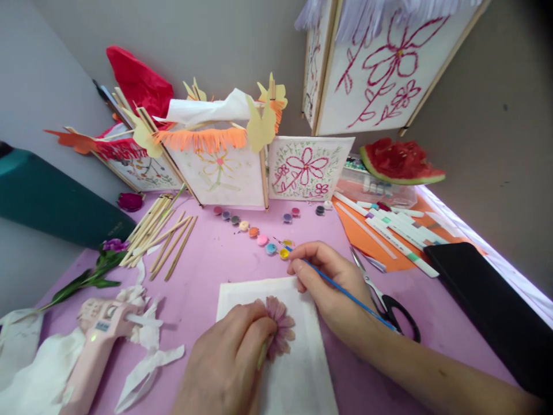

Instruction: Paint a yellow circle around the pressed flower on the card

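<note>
My left hand [235, 349] is closed on a pinkish-purple flower [281, 327], its petals pressed against or just over a white cloth sheet [298, 369]. A bit of green stem shows under the fingers. In my right hand [330, 282] is a thin blue paintbrush [345, 293], pinched between thumb and fingers. Its tip points toward the small paint pots, close to the yellow pot [284, 253]. A blue pot [271, 248] and a pink pot [262, 240] sit in the same row.
Scissors [384, 300] lie under my right forearm, near markers [393, 230] and a black case [488, 311]. Wooden sticks [149, 233], a pink glue gun [97, 346] and a teal bottle [60, 199] are at left. Decorated lanterns [216, 173] stand behind.
</note>
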Action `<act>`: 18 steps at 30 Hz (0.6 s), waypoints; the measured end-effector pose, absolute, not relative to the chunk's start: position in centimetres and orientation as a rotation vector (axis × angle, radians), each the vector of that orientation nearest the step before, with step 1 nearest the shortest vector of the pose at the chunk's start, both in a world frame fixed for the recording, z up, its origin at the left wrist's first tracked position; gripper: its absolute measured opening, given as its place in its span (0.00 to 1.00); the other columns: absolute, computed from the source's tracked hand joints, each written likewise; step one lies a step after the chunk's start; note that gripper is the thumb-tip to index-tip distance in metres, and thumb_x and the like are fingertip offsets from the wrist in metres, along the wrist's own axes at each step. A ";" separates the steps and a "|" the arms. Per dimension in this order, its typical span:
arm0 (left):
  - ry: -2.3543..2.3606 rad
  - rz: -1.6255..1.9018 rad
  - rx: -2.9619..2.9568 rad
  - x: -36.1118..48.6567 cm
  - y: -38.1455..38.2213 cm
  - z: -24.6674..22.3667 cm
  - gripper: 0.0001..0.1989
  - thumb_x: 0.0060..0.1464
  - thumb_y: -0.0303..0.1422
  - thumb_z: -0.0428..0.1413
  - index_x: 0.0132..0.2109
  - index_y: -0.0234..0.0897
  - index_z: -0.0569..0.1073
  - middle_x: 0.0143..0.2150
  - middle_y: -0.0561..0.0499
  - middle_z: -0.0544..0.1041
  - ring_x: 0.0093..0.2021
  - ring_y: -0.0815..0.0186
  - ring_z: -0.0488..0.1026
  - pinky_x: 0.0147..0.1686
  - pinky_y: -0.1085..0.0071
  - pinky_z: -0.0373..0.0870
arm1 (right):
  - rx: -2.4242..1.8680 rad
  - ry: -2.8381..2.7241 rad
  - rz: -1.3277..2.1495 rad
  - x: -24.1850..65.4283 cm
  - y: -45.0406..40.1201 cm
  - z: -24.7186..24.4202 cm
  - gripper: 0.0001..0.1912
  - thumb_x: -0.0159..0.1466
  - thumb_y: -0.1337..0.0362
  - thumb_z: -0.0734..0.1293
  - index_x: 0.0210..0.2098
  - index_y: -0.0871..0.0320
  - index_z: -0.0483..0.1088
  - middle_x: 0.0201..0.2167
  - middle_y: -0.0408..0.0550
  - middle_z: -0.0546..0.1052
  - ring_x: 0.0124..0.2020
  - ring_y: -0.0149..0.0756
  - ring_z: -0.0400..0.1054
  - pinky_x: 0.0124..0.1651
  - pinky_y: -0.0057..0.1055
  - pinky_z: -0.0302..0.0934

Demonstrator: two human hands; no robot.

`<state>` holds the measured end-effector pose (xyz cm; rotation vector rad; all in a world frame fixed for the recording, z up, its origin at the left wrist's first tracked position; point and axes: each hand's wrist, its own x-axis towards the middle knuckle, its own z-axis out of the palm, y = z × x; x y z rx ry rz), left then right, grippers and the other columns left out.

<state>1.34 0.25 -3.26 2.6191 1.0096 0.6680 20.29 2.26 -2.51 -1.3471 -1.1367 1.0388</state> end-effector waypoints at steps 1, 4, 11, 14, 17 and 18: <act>1.007 0.673 2.640 1.3 0.2 -3.3 0.14 0.53 0.21 0.51 0.46 0.38 0.69 0.41 0.46 0.76 0.39 0.64 0.75 0.36 0.74 0.73 | -1.351 -1.134 1.039 20.3 2.3 -2.5 0.04 0.61 0.64 0.63 0.35 0.56 0.69 0.26 0.40 0.72 0.24 0.26 0.63 0.27 0.23 0.58; 1.020 0.696 2.674 1.3 0.1 -3.3 0.16 0.51 0.20 0.52 0.47 0.37 0.68 0.43 0.45 0.76 0.40 0.63 0.75 0.37 0.73 0.74 | -1.363 -1.141 1.035 20.3 2.3 -2.6 0.04 0.61 0.64 0.64 0.35 0.56 0.69 0.26 0.40 0.72 0.24 0.27 0.63 0.28 0.24 0.58; 1.039 0.734 2.668 1.5 0.1 -3.8 0.14 0.52 0.21 0.52 0.46 0.37 0.70 0.41 0.45 0.77 0.39 0.63 0.77 0.35 0.73 0.75 | -1.378 -1.162 1.030 20.4 2.2 -2.9 0.04 0.61 0.64 0.64 0.36 0.56 0.70 0.25 0.40 0.72 0.25 0.27 0.64 0.28 0.24 0.58; 1.060 0.758 2.600 1.6 0.0 -3.9 0.15 0.51 0.21 0.53 0.46 0.39 0.71 0.41 0.46 0.78 0.39 0.63 0.77 0.36 0.73 0.75 | -1.382 -1.157 1.034 20.3 2.3 -3.0 0.05 0.61 0.64 0.64 0.36 0.56 0.70 0.25 0.40 0.72 0.25 0.27 0.64 0.28 0.24 0.58; 1.084 0.787 2.488 2.0 0.0 -3.7 0.14 0.51 0.21 0.53 0.44 0.39 0.72 0.40 0.47 0.78 0.38 0.64 0.77 0.36 0.75 0.75 | -1.372 -1.137 1.053 20.4 2.3 -2.9 0.04 0.61 0.63 0.64 0.35 0.56 0.70 0.26 0.41 0.73 0.24 0.27 0.64 0.27 0.24 0.59; 1.095 0.798 2.463 2.1 0.0 -3.6 0.13 0.52 0.21 0.53 0.43 0.39 0.72 0.39 0.47 0.78 0.37 0.65 0.78 0.36 0.76 0.75 | -1.359 -1.129 1.065 20.5 2.3 -2.8 0.05 0.61 0.63 0.64 0.36 0.56 0.69 0.27 0.41 0.73 0.24 0.27 0.64 0.27 0.24 0.59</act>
